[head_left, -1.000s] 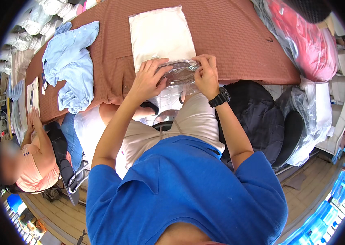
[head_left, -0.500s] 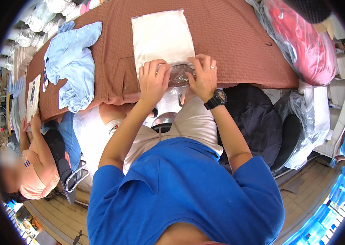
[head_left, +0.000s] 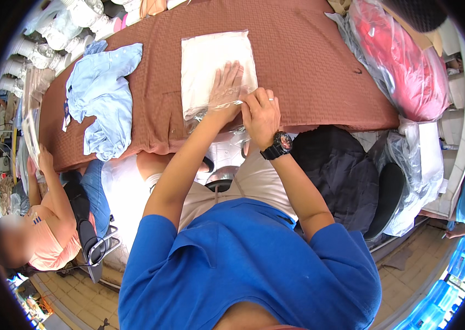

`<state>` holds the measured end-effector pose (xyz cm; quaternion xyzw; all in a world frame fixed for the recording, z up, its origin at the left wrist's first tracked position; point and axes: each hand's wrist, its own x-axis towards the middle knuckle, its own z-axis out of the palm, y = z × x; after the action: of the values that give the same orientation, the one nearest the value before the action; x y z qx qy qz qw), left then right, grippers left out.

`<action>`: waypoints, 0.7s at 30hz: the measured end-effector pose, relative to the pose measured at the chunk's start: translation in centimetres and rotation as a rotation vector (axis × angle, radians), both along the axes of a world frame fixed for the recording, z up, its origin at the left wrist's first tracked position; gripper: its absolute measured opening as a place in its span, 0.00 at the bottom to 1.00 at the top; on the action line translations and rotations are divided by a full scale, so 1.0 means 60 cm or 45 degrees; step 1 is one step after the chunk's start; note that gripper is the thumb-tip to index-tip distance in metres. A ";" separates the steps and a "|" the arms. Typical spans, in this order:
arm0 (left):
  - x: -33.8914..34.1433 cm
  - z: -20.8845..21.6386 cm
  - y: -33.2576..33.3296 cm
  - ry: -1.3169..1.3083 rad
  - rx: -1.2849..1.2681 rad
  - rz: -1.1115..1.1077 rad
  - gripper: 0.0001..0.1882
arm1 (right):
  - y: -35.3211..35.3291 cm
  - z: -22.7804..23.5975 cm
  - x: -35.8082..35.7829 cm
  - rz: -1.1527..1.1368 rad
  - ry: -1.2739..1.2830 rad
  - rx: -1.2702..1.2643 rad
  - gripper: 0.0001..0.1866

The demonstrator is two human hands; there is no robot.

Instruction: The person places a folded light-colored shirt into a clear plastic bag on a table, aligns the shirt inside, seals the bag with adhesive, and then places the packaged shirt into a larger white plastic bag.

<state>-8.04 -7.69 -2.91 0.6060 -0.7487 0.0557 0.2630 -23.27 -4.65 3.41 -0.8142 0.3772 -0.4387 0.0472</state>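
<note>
A folded white garment lies in a clear plastic bag on the table, its open end toward me. My left hand lies flat on the garment with fingers stretched out. Film from the bag's mouth crosses over the back of that hand, so it seems to be inside the bag. At the bag's near right corner, my right hand has its fingers closed on the plastic edge. A black watch is on my right wrist.
A brown cloth covers the table. On the left lies a crumpled light blue shirt. Bagged red fabric sits at the right end. A co-worker at the left holds a flat pale item. A black-covered chair stands beside me.
My left hand has moved from the bag's near edge onto the garment, under the film. My right hand has shifted slightly left and closed on the plastic. The co-worker has tilted the pale item.
</note>
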 end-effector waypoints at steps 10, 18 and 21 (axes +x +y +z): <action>-0.007 0.041 -0.129 0.050 0.164 0.115 0.26 | 0.024 -0.010 0.013 0.035 -0.051 0.042 0.03; 0.001 0.016 -0.156 0.119 -0.156 -0.001 0.22 | 0.029 -0.033 0.011 0.099 -0.092 0.174 0.02; -0.016 0.020 -0.158 -0.004 0.014 0.166 0.22 | 0.018 -0.039 0.002 0.148 -0.042 0.268 0.03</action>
<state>-9.02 -17.15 -1.73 0.6548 -0.7084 0.0697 0.2542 -23.13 -3.55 1.06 -0.8179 0.3726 -0.4067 0.1639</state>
